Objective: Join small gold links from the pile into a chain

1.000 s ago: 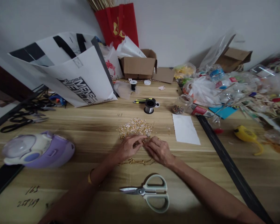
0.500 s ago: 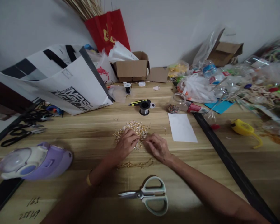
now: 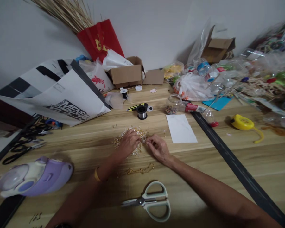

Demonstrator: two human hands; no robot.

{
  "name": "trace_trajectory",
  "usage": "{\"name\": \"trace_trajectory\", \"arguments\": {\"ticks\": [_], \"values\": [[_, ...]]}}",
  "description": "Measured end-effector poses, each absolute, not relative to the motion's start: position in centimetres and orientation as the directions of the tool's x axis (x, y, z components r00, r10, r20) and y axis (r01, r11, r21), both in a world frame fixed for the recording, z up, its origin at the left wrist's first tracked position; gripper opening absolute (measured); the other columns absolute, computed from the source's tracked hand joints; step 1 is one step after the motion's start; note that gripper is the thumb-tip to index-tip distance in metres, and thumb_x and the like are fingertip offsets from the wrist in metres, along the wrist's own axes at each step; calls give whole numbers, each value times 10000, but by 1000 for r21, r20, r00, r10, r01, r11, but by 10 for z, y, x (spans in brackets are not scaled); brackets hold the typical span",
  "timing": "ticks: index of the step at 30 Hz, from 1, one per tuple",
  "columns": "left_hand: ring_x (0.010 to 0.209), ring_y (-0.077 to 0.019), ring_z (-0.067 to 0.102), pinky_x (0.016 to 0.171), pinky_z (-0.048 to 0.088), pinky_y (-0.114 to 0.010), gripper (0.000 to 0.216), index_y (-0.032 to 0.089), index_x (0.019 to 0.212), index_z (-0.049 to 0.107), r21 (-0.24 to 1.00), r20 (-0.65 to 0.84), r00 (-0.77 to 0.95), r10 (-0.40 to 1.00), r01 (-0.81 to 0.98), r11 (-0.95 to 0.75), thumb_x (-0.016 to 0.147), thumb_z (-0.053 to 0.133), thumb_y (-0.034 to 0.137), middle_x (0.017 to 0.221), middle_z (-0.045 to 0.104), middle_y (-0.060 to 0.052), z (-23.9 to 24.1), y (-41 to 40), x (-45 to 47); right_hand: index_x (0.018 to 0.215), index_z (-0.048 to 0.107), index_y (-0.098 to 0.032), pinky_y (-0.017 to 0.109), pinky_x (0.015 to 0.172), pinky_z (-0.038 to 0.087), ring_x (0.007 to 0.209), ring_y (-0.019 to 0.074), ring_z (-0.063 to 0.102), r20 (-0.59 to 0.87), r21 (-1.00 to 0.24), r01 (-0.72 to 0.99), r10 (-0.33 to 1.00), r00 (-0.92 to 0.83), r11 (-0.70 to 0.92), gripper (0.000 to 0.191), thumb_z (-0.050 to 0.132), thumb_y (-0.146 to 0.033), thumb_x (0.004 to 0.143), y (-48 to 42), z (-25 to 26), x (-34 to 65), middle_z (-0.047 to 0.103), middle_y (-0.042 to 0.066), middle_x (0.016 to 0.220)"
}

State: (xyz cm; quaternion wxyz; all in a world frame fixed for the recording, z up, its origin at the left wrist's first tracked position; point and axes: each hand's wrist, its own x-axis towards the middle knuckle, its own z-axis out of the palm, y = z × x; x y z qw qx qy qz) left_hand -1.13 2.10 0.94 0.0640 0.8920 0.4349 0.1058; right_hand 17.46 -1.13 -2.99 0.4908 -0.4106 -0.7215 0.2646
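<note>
A heap of small gold beads or links [image 3: 123, 134] lies mid-table. My left hand [image 3: 128, 145] rests on the heap with its fingers curled into it. My right hand [image 3: 157, 147] pinches at the heap's right edge, fingertips pressed together on something too small to name. A short gold chain [image 3: 137, 170] lies on the wood just below both hands. Pale green scissors [image 3: 152, 200] lie closed nearer to me.
A purple and white device [image 3: 33, 176] sits at left, black scissors [image 3: 19, 148] beyond it. A white shopping bag [image 3: 59, 95], cardboard box [image 3: 125, 74], thread spools [image 3: 142, 111], bead jar [image 3: 172, 104], white paper [image 3: 180, 128], yellow tape measure [image 3: 242, 123] and plastic clutter [image 3: 239, 82] ring the wooden table [image 3: 228, 177].
Both hands have moved forward from the chain onto the gold heap, the left now digging into it. The view has tilted up and swung right, shifting everything leftward.
</note>
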Motion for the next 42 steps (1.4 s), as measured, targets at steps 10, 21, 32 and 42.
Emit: {"name": "trace_trajectory", "arguments": {"ticks": [10,21,32,42], "values": [[871,-213,493,807,402,-350,175,164,749,643,236,120,610,783,748,-620,867,514,177,771,609,-57,13,21,-11,840,607,-190,245,591,416,647,139,535,486,-772,337,842,-233,539,102,527,-235,883,-13,-25,174,589,23,728],[839,-205,470,824,395,-363,191,162,737,571,163,112,647,754,736,-657,889,456,170,775,574,-50,9,20,-8,828,568,-191,254,623,413,666,149,536,508,-721,365,808,-297,588,141,471,-245,914,-15,-24,174,574,28,747],[847,-205,517,823,412,-353,151,177,752,635,319,165,621,766,701,-638,847,520,161,764,635,-45,13,23,-12,831,555,-194,253,613,410,663,143,527,486,-754,345,828,-278,559,106,478,-215,899,-14,-23,174,572,23,747],[899,-205,596,871,437,-342,148,137,821,700,395,161,401,902,811,-431,793,563,186,882,703,-75,11,94,-16,800,546,-190,240,592,393,635,131,502,489,-751,351,828,-274,559,108,489,-207,890,-14,-23,174,547,9,715]]}}
